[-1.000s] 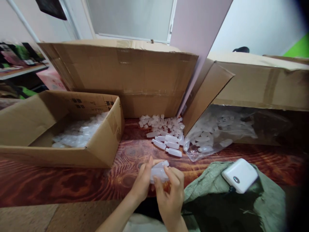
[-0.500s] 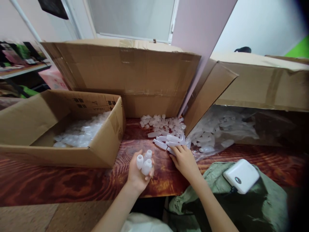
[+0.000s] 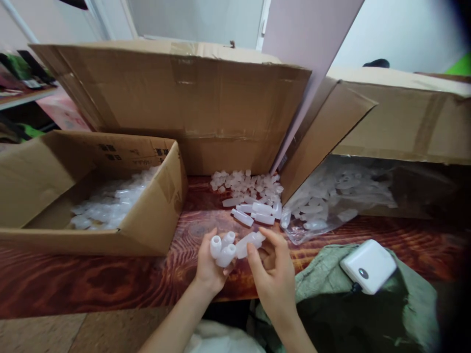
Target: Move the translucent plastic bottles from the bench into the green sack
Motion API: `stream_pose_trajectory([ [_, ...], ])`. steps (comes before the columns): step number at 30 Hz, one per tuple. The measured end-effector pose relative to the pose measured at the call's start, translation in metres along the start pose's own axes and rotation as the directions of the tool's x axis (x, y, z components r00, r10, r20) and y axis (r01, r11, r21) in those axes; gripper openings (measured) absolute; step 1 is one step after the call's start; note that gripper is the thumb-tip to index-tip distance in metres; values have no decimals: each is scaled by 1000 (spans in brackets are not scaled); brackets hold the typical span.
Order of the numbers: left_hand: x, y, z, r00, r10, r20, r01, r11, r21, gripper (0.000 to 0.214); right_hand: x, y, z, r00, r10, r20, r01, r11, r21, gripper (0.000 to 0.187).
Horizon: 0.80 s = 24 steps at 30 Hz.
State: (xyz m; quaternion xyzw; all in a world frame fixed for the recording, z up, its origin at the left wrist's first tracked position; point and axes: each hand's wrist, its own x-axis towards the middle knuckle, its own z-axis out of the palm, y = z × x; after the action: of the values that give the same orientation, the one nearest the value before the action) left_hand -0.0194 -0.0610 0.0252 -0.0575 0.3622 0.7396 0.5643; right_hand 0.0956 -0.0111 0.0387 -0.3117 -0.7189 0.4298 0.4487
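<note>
My left hand is closed around three small translucent plastic bottles, their open necks pointing up. My right hand pinches another small bottle and holds it against the bunch in the left hand. Both hands hover over the near edge of the wood-grain table. Just beyond them lies a loose pile of bottles and caps on the table.
An open cardboard box with several bottles inside stands at the left. A large box stands behind. At the right, a box on its side spills a plastic bag of bottles. A white power bank rests on green cloth.
My right hand reached to the pile, picked up one bottle and drew back to the left hand, which keeps its bottles. The view tilted slightly down.
</note>
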Motion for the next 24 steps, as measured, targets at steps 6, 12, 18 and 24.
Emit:
stream_pose_trajectory([
  [6, 3, 0, 7, 1000, 6, -3, -6, 1000, -4, 40, -2, -1, 5, 995, -100, -7, 99, 990, -97, 27],
  [12, 3, 2, 20, 989, 31, -143, -50, 990, -132, 31, -6, 2, 19, 959, -283, -1, 274, 931, -242, 27],
  [18, 9, -2, 21, 985, -66, -160, 19, 961, -275, 20, -6, 7, 22, 945, -316, 81, 326, 896, -301, 22],
  [24, 10, 9, 16, 985, -92, -146, 49, 961, -272, 32, 13, 15, 8, 942, -303, 146, 336, 863, -377, 25],
])
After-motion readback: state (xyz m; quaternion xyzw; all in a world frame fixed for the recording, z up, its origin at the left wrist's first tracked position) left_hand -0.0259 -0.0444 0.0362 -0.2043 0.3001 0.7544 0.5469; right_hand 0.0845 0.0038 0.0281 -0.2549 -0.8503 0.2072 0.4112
